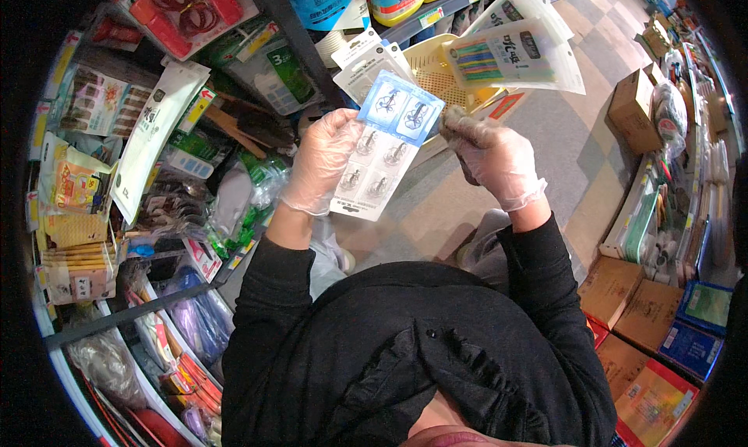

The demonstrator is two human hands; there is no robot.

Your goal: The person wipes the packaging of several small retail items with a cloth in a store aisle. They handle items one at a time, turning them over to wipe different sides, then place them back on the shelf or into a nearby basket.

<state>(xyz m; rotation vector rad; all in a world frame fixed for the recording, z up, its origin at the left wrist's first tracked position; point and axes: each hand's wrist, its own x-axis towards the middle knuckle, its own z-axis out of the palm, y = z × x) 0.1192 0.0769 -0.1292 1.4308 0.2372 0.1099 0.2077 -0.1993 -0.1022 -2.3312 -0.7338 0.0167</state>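
My left hand (327, 157), in a clear disposable glove, grips the left edge of a hook card (377, 166). The card is a flat, tilted pack with a blue printed upper part and several clear compartments holding small hooks. To its right is my right hand (497, 155), gloved the same way, its fingers closed around a bunched dark grey cloth (459, 119). Beyond both hands sits a yellow plastic basket (429, 55) with a perforated bottom. More carded packs (371, 64) lean at its left side, and a pack of coloured drinking straws (505, 58) rests across its right rim.
Shelves on the left hold bagged goods, with a long white pack (158, 137) jutting out. Bottles (394, 0) stand on a shelf ahead, above a dark shelf edge (444, 11). Cardboard boxes (610, 289) line the right side. Tiled floor (561, 149) runs between.
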